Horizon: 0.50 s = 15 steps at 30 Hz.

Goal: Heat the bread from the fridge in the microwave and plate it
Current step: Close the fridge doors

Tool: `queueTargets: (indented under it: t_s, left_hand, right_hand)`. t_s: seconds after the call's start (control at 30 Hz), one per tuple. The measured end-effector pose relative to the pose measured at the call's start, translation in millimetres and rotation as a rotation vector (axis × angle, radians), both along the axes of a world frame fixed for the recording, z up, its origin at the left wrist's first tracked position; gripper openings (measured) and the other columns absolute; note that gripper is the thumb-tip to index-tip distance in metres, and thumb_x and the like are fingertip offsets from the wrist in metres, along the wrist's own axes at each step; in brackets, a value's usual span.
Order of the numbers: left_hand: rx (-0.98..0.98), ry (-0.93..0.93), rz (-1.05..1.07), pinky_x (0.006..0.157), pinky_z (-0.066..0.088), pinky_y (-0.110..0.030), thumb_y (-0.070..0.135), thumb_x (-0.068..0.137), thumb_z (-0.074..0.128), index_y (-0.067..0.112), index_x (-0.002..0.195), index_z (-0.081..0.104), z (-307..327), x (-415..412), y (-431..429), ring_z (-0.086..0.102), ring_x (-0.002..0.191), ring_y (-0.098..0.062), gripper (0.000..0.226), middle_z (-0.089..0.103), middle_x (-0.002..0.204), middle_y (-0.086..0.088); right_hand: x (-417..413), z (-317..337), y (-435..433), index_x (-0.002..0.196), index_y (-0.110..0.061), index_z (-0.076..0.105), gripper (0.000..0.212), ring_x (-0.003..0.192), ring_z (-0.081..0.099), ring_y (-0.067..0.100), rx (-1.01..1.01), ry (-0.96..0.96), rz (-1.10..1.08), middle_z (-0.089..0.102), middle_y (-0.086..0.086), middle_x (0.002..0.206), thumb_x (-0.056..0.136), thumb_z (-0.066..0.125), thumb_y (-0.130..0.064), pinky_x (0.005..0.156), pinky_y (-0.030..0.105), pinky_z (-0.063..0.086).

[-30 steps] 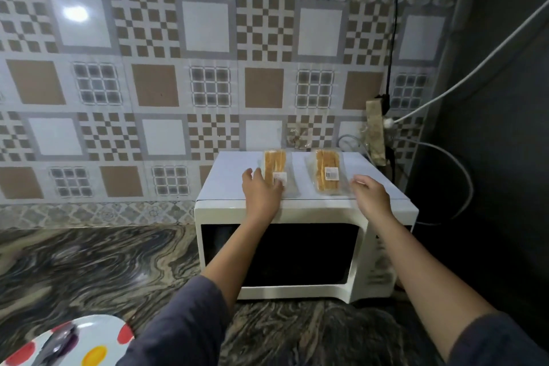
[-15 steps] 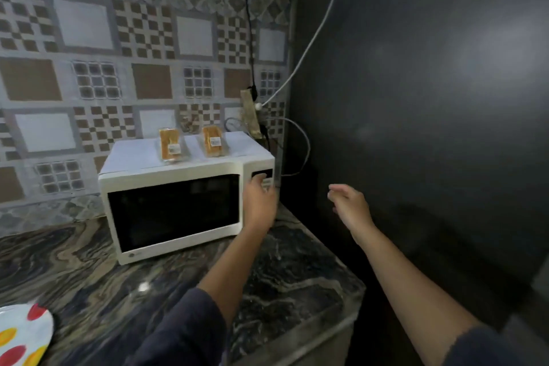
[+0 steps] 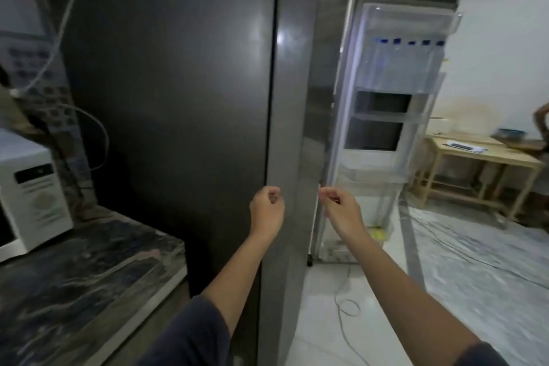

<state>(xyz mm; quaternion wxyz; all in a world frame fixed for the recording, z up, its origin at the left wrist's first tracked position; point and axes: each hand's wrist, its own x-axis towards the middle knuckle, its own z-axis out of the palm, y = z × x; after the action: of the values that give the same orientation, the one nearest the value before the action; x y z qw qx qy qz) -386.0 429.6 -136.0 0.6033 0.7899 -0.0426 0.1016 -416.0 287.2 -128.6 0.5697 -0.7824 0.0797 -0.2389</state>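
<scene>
A: Head view, only one on record. Hands?

B: Left hand (image 3: 267,212) and right hand (image 3: 341,214) are both raised in front of the fridge (image 3: 166,98), near its front corner. The fingers of each are loosely curled and neither hand holds anything. Whether either touches the fridge, I cannot tell.

A: Bread?

B: Not in view. The microwave (image 3: 32,196) shows only as a blurred corner at the left edge, standing on the counter (image 3: 89,270), with its top cut off. The inside of the fridge is hidden.

A: What does the next move turn on?

B: Judgement: the fridge door (image 3: 374,163). It stands swung wide open, ahead and to the right of both hands. Its long axis is upright and its inner face is toward the camera. The right hand is nearer to it. The microwave lies well apart on the left hand's side.
</scene>
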Motion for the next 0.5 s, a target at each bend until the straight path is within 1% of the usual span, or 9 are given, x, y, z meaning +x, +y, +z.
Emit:
queueTargets:
  t_s: [0.07, 0.17, 0.2, 0.23, 0.27, 0.33, 0.4, 0.5]
  left_hand:
    - [-0.022, 0.002, -0.087, 0.081, 0.04, -0.022, 0.015, 0.094, 0.049, 0.008, 0.114, 0.059, 1, -2, -50, 0.056, 0.1, -0.017, 0.023, 0.061, 0.111, -0.006]
    - [-0.025, -0.032, -0.205, 0.068, 0.037, -0.016, 0.008, 0.092, 0.048, 0.003, 0.109, 0.06, 0, 7, -120, 0.054, 0.091, -0.015, 0.021, 0.062, 0.107, -0.01]
    - [-0.024, -0.041, -0.24, 0.065, 0.037, -0.017, 0.007, 0.092, 0.048, 0.002, 0.108, 0.06, 0, 12, -142, 0.053, 0.089, -0.016, 0.021, 0.063, 0.106, -0.011]
    - [-0.027, -0.042, -0.272, 0.066, 0.039, -0.018, 0.006, 0.091, 0.049, 0.003, 0.107, 0.061, 1, 18, -164, 0.055, 0.088, -0.017, 0.02, 0.063, 0.106, -0.012]
    - [-0.026, -0.047, -0.302, 0.07, 0.041, -0.02, 0.007, 0.091, 0.05, 0.004, 0.106, 0.061, 1, 26, -186, 0.056, 0.089, -0.018, 0.019, 0.063, 0.105, -0.011]
    - [0.001, -0.048, -0.36, 0.076, 0.04, -0.023, 0.011, 0.092, 0.05, 0.007, 0.108, 0.061, 2, 43, -229, 0.056, 0.093, -0.017, 0.02, 0.061, 0.103, -0.004]
    - [0.02, -0.06, -0.402, 0.076, 0.039, -0.023, 0.013, 0.093, 0.048, 0.008, 0.111, 0.06, 5, 66, -271, 0.053, 0.092, -0.014, 0.022, 0.061, 0.104, -0.004]
    - [0.012, -0.102, -0.42, 0.076, 0.039, -0.023, 0.01, 0.092, 0.048, 0.006, 0.109, 0.061, 11, 115, -337, 0.053, 0.09, -0.014, 0.022, 0.063, 0.106, -0.008]
  right_hand:
    - [-11, -5, -49, 0.095, -0.015, 0.064, 0.01, 0.092, 0.059, 0.019, 0.039, 0.036, -0.078, 0.06, -0.006, 0.082, 0.092, 0.055, -0.011, 0.087, 0.037, 0.05]
    - [-22, -10, -116, 0.097, -0.015, 0.063, 0.014, 0.095, 0.059, 0.021, 0.066, 0.06, -0.191, 0.061, -0.003, 0.088, 0.092, 0.052, -0.009, 0.088, 0.039, 0.05]
    - [-23, -11, -137, 0.098, -0.015, 0.064, 0.015, 0.094, 0.059, 0.02, 0.067, 0.061, -0.23, 0.062, -0.001, 0.091, 0.091, 0.052, -0.009, 0.087, 0.039, 0.051]
    - [-24, -10, -158, 0.099, -0.014, 0.065, 0.016, 0.093, 0.059, 0.02, 0.061, 0.06, -0.27, 0.063, 0.002, 0.094, 0.091, 0.052, -0.008, 0.087, 0.039, 0.051]
    - [-22, -10, -178, 0.1, -0.012, 0.065, 0.018, 0.092, 0.058, 0.019, 0.058, 0.059, -0.308, 0.064, 0.004, 0.096, 0.09, 0.052, -0.008, 0.086, 0.039, 0.05]
    - [-14, -9, -219, 0.102, -0.011, 0.066, 0.019, 0.094, 0.059, 0.02, 0.051, 0.053, -0.375, 0.064, 0.005, 0.099, 0.089, 0.052, -0.009, 0.089, 0.04, 0.051]
    - [3, -8, -261, 0.104, -0.011, 0.066, 0.019, 0.096, 0.058, 0.019, 0.041, 0.049, -0.408, 0.063, 0.002, 0.098, 0.09, 0.052, -0.01, 0.091, 0.04, 0.051]
    - [47, 4, -327, 0.101, -0.012, 0.065, 0.017, 0.09, 0.056, 0.018, -0.004, 0.026, -0.413, 0.061, -0.001, 0.092, 0.091, 0.051, -0.011, 0.085, 0.037, 0.048]
